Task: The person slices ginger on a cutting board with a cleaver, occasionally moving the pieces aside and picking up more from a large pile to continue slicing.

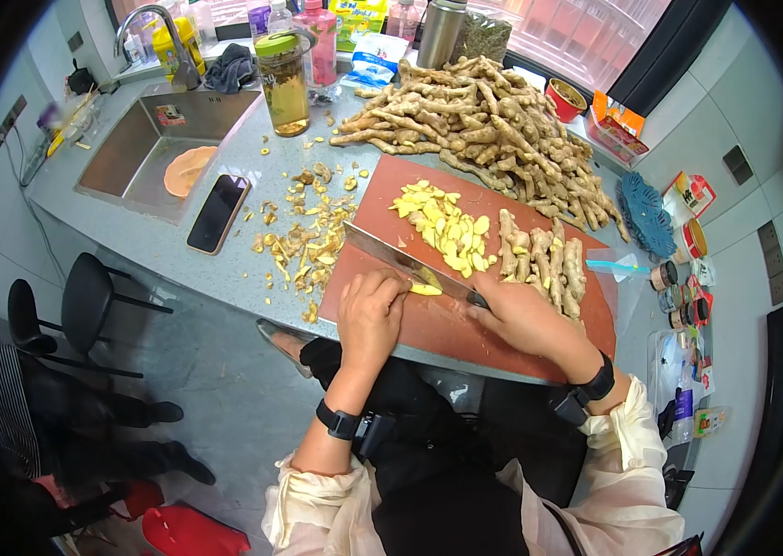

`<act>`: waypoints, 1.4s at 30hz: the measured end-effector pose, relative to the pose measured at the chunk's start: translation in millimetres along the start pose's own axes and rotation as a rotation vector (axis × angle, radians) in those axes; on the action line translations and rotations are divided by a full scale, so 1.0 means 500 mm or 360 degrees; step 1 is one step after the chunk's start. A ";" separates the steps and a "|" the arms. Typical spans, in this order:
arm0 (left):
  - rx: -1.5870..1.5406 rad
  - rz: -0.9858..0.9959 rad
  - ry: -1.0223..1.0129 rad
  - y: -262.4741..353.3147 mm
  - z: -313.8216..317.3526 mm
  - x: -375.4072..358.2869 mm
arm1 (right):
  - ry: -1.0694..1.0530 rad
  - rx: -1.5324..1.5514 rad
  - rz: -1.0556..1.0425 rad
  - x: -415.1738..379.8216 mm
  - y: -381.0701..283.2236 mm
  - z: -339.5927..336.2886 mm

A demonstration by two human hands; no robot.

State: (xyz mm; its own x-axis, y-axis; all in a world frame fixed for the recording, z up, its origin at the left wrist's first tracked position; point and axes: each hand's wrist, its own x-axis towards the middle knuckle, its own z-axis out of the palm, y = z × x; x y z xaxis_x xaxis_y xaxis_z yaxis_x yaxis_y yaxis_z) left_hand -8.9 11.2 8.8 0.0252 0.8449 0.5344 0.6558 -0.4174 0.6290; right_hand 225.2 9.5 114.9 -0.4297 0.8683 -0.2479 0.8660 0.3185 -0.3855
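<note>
My right hand (512, 310) is wrapped round the dark handle of a kitchen knife (391, 252). Its broad blade points to the upper left over a red-brown cutting board (364, 310). Close against the blade, my left hand (371, 310) has curled fingers at a piece of ginger (425, 288) with a yellow cut face. Beyond the blade lies a heap of ginger slices (447, 222). Several unsliced ginger roots (540, 264) lie side by side at the board's right. Part of the held piece is hidden behind my fingers and the blade.
A large pile of ginger (493, 130) stands behind the board. Left of it are peel scraps (303, 232), a phone (219, 214), a bottle of tea (282, 88) and a sink (109, 176). A blue basket (646, 213) and small jars (665, 275) sit at right. Another person's legs (86, 422) show lower left.
</note>
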 end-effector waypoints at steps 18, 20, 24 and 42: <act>-0.0012 0.0033 0.0048 -0.004 0.003 -0.003 | -0.0025 0.0101 0.0033 -0.027 -0.006 -0.038; -0.0013 0.0025 0.0031 -0.002 -0.001 -0.002 | -0.0028 0.0074 0.0051 -0.025 -0.013 -0.038; -0.0009 0.0022 0.0012 -0.002 0.000 -0.001 | -0.0059 0.0009 0.0071 -0.014 -0.024 -0.031; -0.0024 0.0018 0.0016 -0.003 0.001 -0.005 | 0.0143 0.0223 -0.0030 -0.047 0.014 -0.007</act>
State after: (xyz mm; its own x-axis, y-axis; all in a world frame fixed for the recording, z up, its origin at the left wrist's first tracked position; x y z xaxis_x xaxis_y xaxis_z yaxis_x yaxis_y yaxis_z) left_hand -9.7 9.9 6.1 0.0246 0.8367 0.5471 0.6443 -0.4317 0.6313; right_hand 242.2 -7.4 121.0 -0.4155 0.8952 -0.1613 0.8111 0.2844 -0.5111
